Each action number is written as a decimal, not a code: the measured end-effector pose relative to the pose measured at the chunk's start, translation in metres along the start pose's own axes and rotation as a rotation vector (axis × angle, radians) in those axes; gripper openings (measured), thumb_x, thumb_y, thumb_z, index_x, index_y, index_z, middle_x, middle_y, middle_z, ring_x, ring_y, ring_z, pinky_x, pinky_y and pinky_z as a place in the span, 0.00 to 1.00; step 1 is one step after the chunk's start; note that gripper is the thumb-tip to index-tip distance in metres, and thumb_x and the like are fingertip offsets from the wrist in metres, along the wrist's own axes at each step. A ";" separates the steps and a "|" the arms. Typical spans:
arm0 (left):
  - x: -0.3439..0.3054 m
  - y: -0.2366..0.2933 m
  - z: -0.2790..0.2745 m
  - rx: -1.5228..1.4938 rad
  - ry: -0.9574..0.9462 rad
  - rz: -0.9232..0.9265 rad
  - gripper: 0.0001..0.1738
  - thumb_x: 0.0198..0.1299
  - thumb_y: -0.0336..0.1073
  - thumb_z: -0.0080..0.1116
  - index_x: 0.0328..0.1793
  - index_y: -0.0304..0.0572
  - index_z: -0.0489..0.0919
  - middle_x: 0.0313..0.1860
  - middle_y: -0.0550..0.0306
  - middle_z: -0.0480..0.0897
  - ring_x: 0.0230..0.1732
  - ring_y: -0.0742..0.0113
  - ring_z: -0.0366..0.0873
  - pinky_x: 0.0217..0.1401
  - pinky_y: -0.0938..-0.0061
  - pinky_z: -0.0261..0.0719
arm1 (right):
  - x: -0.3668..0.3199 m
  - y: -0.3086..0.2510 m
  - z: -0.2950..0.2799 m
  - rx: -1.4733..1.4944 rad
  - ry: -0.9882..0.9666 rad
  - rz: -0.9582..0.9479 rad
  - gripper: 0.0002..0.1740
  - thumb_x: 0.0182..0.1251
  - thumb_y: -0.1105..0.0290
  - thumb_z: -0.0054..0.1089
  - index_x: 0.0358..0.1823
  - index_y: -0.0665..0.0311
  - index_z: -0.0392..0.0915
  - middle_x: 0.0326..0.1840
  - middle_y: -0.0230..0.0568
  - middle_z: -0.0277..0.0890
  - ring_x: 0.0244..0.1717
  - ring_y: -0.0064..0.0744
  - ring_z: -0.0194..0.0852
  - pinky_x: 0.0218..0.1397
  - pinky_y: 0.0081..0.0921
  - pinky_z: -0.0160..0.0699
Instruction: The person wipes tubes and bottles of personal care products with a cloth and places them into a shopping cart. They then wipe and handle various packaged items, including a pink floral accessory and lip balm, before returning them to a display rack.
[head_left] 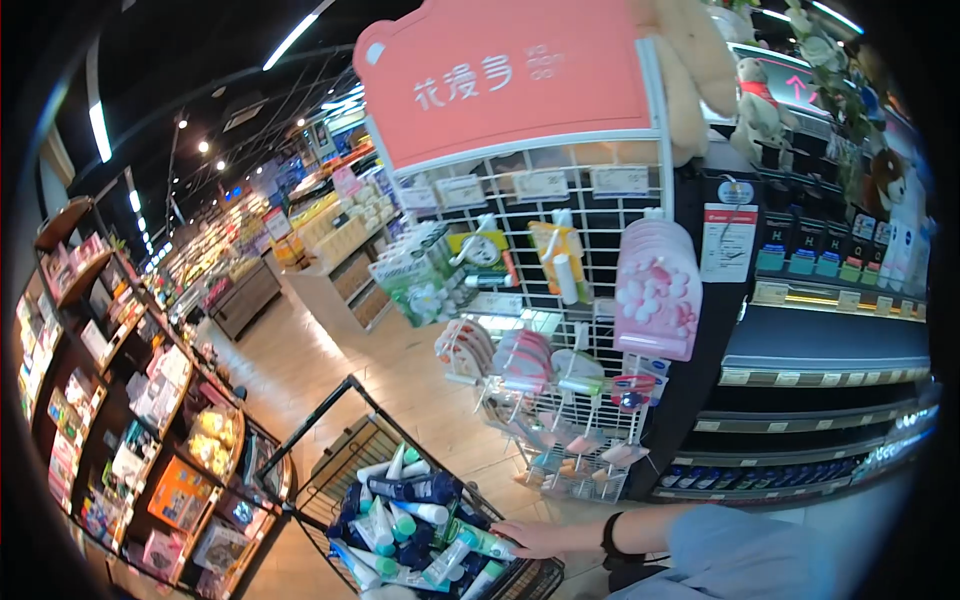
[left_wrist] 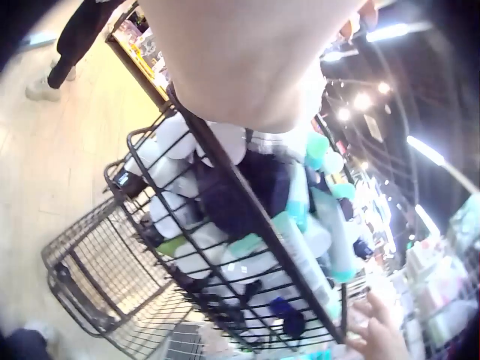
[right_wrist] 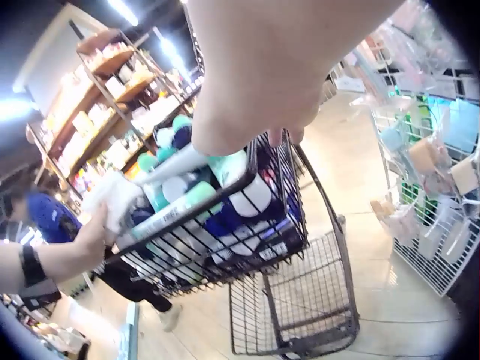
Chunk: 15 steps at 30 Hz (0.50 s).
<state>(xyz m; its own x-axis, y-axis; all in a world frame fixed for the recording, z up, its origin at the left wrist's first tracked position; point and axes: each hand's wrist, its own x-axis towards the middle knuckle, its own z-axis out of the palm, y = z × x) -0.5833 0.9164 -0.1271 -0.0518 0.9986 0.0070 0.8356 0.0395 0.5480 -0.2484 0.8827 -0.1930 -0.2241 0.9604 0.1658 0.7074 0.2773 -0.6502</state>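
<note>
Watching my left hand [right_wrist: 96, 225] rest loose-fingered on tubes [right_wrist: 187, 202] piled in the cart basket [right_wrist: 247, 251]; right hand [left_wrist: 379, 334] at its rim, grip unclear. Wire rack [head_left: 560, 330] crowds just beyond the basket, shelves [head_left: 120, 400] flank its other side.

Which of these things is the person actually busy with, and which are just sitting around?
Busy with: cart, tubes in it, right hand on them, left hand at the cart's end.
Just around: wire rack, pink sign, teddy bear, wooden shelves.
</note>
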 end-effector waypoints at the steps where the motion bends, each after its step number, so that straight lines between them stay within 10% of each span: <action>1: 0.001 0.014 -0.001 -0.079 0.018 0.009 0.28 0.55 0.41 0.65 0.57 0.32 0.74 0.48 0.37 0.79 0.45 0.48 0.77 0.51 0.63 0.73 | -0.003 -0.004 -0.025 0.096 -0.036 0.006 0.33 0.67 0.60 0.47 0.71 0.62 0.50 0.66 0.51 0.60 0.62 0.51 0.63 0.61 0.43 0.65; 9: -0.033 0.161 -0.001 -0.730 0.181 -0.047 0.26 0.60 0.42 0.60 0.58 0.29 0.73 0.49 0.41 0.79 0.45 0.52 0.77 0.51 0.65 0.73 | -0.075 -0.084 -0.249 -0.026 0.694 -0.326 0.21 0.55 0.77 0.59 0.53 0.65 0.72 0.43 0.44 0.74 0.43 0.40 0.75 0.46 0.34 0.73; 15: -0.032 0.246 0.024 -0.980 -0.006 -0.042 0.22 0.66 0.38 0.53 0.59 0.25 0.71 0.51 0.48 0.78 0.49 0.64 0.75 0.51 0.72 0.72 | -0.125 -0.101 -0.318 -0.303 1.246 -0.193 0.27 0.47 0.76 0.66 0.50 0.67 0.66 0.40 0.45 0.65 0.35 0.31 0.64 0.39 0.24 0.66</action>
<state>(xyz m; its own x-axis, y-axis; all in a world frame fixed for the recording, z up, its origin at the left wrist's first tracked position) -0.3635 0.8950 -0.0127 -0.0664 0.9973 -0.0309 0.0092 0.0316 0.9995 -0.0788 0.7435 0.0881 0.3162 0.2382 0.9183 0.8931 0.2516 -0.3728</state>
